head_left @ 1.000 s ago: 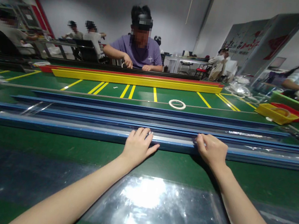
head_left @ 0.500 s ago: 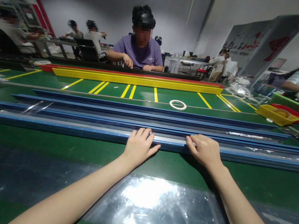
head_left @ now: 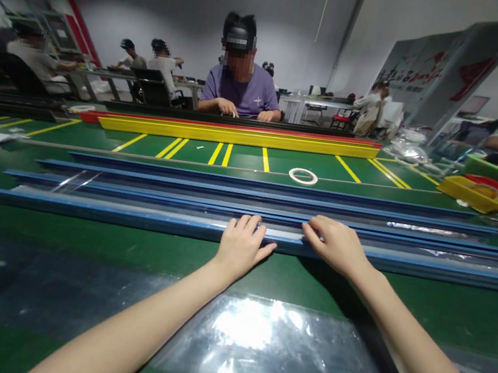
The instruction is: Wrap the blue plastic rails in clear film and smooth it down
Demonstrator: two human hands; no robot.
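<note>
A long blue channel-shaped strip point(head_left: 86, 210) runs across the table nearest to me, with clear film point(head_left: 42, 193) along its inside. My left hand point(head_left: 243, 245) rests over this strip, fingers laid across its edge and thumb spread apart. To its right, my right hand point(head_left: 336, 243) bends its fingers down at the same strip, thumb and forefinger close together. Whatever may be between those fingertips is hidden. A pale band point(head_left: 287, 233) shows in the strip between both hands. More blue strips point(head_left: 175, 182) lie parallel behind it.
Shiny clear plastic sheet point(head_left: 254, 337) lies in front of me on the green table point(head_left: 173, 256). Beyond the blue strips are a white tape ring point(head_left: 303, 176) and a yellow strip point(head_left: 237, 137). Yellow tray point(head_left: 475, 194) at right. A person point(head_left: 240, 88) works opposite.
My right hand has slid left along the near blue strip, closer to my left hand. The left hand keeps its place on the strip. The whole view has shifted slightly.
</note>
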